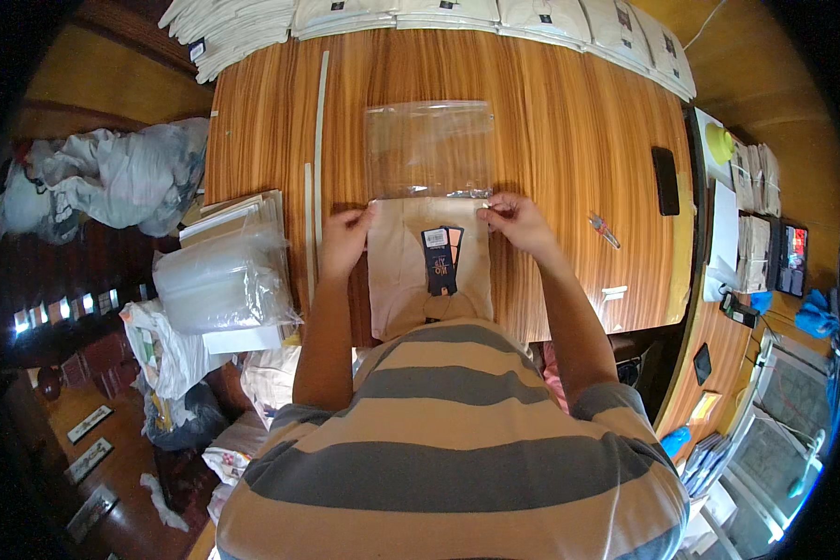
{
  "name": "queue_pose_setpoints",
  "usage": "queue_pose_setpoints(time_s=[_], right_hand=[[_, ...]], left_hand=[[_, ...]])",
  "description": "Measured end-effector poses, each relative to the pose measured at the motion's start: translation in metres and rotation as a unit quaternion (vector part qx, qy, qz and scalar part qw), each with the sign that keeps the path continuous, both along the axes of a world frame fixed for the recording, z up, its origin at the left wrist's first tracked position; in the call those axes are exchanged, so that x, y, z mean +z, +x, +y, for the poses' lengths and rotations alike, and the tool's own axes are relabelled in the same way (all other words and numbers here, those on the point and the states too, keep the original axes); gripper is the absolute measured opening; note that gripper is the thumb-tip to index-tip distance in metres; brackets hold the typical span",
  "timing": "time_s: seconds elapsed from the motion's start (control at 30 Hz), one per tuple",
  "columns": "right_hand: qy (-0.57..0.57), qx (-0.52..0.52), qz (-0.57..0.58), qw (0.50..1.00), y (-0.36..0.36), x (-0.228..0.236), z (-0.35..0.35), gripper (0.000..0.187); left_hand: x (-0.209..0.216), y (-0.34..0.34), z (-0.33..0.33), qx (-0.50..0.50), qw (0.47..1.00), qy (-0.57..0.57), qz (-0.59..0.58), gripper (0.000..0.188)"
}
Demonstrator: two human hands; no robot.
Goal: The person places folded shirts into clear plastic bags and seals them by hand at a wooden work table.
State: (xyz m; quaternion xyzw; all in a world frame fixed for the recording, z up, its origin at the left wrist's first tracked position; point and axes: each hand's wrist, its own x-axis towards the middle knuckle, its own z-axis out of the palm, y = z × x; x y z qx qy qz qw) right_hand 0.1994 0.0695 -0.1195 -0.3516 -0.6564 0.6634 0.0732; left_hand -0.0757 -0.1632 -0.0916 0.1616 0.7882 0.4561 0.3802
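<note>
A folded beige garment [397, 271] lies flat on the table in front of me. On it rest a dark hang tag [438, 252] with a white label and a second tag with pale orange panels. Beyond its far edge a clear plastic bag [427, 149] lies flat; whether it also covers the garment I cannot tell. My left hand [348, 235] pinches the garment's far left corner, and my right hand [520, 227] the far right one. The bag's near edge meets the garment between both hands, so they may hold its film too.
Stacks of packed garments [448, 13] line the table's far edge. To the left lies a pile of clear bags [224, 280]. A black phone [665, 181], a small pointed tool [604, 230] and a white piece [614, 293] lie on the right.
</note>
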Motion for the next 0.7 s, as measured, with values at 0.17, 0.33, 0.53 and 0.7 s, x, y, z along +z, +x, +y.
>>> queue_pose_setpoints(time_s=[0.17,0.33,0.53,0.7], right_hand=[[-0.018,0.047,-0.14,0.989,0.013,0.015,-0.005,0.027],[0.444,0.009,-0.032,0.895,-0.011,0.085,-0.049,0.033],[0.408,0.071,0.088,0.906,-0.029,0.064,-0.074,0.031],[0.469,0.077,0.075,0.877,-0.029,0.055,-0.1,0.029]], left_hand=[[0.011,0.007,-0.02,-0.08,0.972,-0.119,0.185,0.038],[0.04,0.022,-0.025,-0.276,0.862,0.131,0.406,0.045],[0.019,0.021,-0.005,-0.311,0.829,0.134,0.445,0.02],[0.025,0.019,0.019,-0.258,0.881,0.105,0.384,0.014]])
